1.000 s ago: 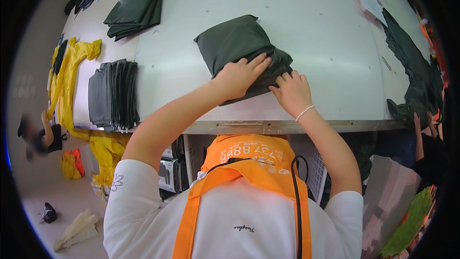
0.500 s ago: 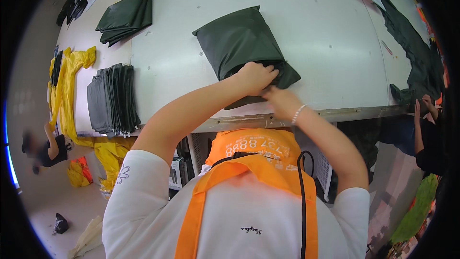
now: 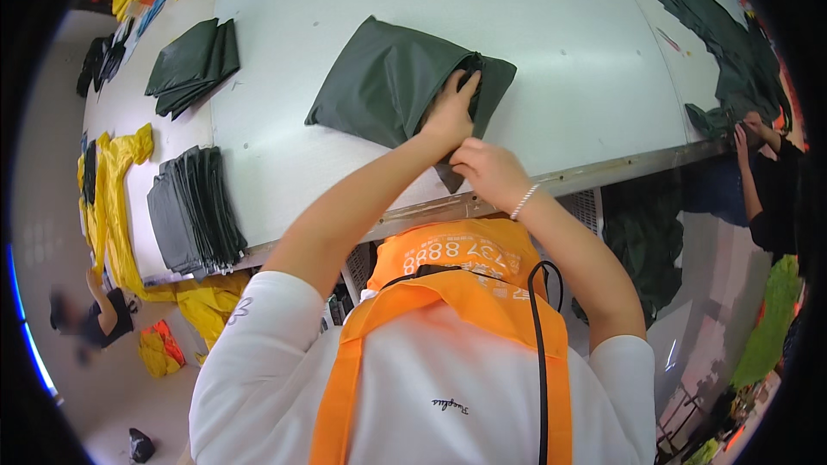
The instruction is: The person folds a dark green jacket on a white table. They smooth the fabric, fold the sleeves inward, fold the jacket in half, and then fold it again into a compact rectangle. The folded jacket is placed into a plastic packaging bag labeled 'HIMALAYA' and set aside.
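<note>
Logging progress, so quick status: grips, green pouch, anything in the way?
Left grip at green pouch opening; right grip at its near corner. Pouch on table. Dark stack off left, not in the way.

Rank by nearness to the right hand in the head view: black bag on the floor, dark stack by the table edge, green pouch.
1. Green pouch, at the right hand.
2. Dark stack, off to the left.
3. Black bag, far lower left.

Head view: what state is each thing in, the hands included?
Dark green pouch: lying down, mouth open.
Left hand: at the pouch's mouth, fingers partly extended.
Right hand: fingers curled near the mouth; grip unclear.
Dark pile: folded pieces, overlapping.
Dark green bundle: folded.
Yellow garment: unfolded, rumpled.
</note>
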